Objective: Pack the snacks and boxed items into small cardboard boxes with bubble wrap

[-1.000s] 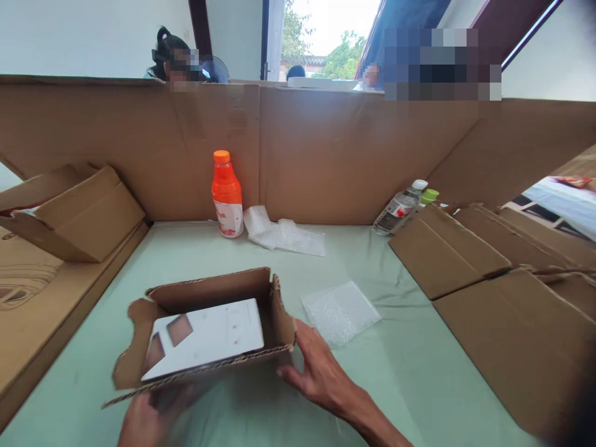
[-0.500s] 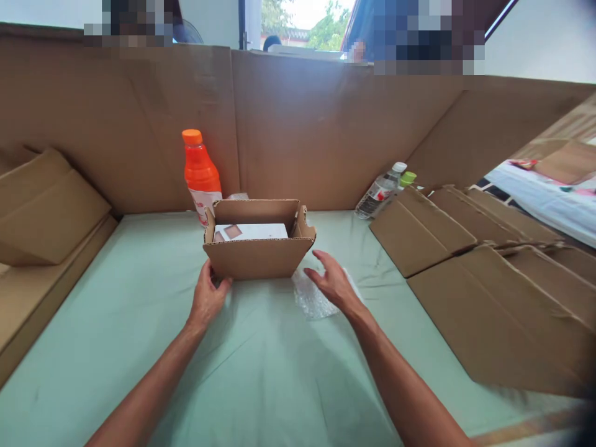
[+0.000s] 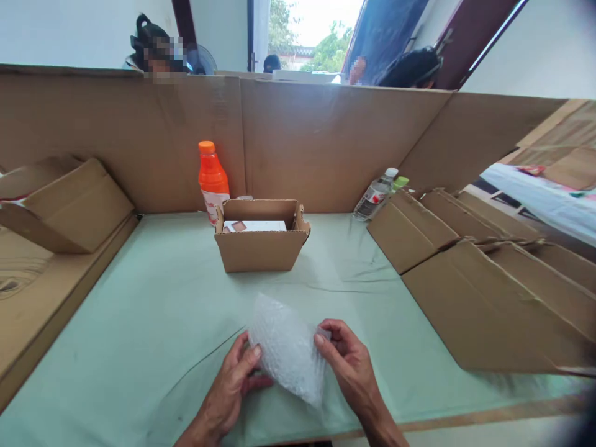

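A piece of bubble wrap (image 3: 287,354) is held above the front part of the table, tilted between both hands. My left hand (image 3: 235,379) grips its left edge, thumb on top and fingers partly beneath. At its right corner my right hand (image 3: 349,360) pinches the film between thumb and fingers. Farther back stands an uncovered cardboard box (image 3: 258,253), upright on the green cloth. Inside it lies a white box (image 3: 263,226) with brown squares on it; its lower part is hidden by the cardboard front.
An orange bottle (image 3: 214,180) stands behind the cardboard box. A clear bottle (image 3: 375,195) leans at the back right, near folded cardboard boxes (image 3: 488,304). Another cardboard box (image 3: 84,205) sits at the left. A cardboard wall (image 3: 326,143) closes off the back, with people beyond it.
The bubble wrap has come from beside the cardboard box to the table's front, now in both hands. My left hand has left the box. The view has shifted somewhat.
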Tool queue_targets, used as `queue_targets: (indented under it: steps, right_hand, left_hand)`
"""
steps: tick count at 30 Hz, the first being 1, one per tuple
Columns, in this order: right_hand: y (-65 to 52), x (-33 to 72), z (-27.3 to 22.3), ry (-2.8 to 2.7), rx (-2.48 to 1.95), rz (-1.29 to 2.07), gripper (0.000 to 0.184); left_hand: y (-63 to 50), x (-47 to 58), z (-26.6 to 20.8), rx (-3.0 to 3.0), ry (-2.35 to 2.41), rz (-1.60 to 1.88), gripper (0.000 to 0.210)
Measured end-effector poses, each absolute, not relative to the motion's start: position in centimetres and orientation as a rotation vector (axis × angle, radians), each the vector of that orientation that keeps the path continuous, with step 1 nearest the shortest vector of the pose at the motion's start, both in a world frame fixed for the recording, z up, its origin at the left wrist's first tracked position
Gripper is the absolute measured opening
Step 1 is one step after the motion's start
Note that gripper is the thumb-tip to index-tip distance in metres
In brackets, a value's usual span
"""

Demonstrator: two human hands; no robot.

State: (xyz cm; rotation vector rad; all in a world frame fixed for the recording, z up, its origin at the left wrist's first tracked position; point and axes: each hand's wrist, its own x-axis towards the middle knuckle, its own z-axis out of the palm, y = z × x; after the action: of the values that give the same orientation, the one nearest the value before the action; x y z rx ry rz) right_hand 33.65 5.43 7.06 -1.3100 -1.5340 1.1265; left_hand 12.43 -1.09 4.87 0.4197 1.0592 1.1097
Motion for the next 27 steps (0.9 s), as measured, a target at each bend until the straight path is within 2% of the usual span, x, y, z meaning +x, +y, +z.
queue_targets:
  steps: [3, 7, 11, 15, 17, 20, 23, 27]
  right_hand:
    - [2.3, 32.6, 5.4, -1.439, -1.31, 1.212, 0.033]
    - [1.1, 31.2, 4.0, -1.492, -1.289, 1.224, 0.033]
    - [1.6, 29.8, 3.8, -1.426, -1.179, 1.414, 0.032]
    - [1.8, 29.9, 3.1, -1.264, -1.102, 1.538, 0.035]
    - [1.6, 30.5, 2.9, -1.315, -1.118, 1.545, 0.036]
    - [1.3, 31.3, 2.9, -1.539, -1.111, 1.544, 0.026]
    - [0.8, 31.6, 3.0, -1.742, -1.104, 1.444, 0.019]
    - [-0.2, 31.7, 2.4, -2.03, -1.238, 0.985, 0.027]
  left_hand:
    - [-1.6, 12.0, 5.8, 0.374, 1.011, 1.193, 0.063]
    - [0.0, 10.4, 7.3, 0.481, 1.131, 1.448, 0.068]
    - [1.8, 8.5, 8.0, 0.505, 1.102, 1.384, 0.07]
    - [2.2, 6.8, 6.7, 0.526, 1.186, 1.333, 0.068]
    - [2.7, 6.1, 5.9, 0.555, 1.257, 1.359, 0.065]
    - [4.7, 5.6, 5.1, 0.664, 1.384, 1.406, 0.057]
    - [8.2, 5.6, 4.8, 0.858, 1.537, 1.427, 0.045]
    - [12.1, 6.4, 4.4, 1.158, 1.701, 1.374, 0.028]
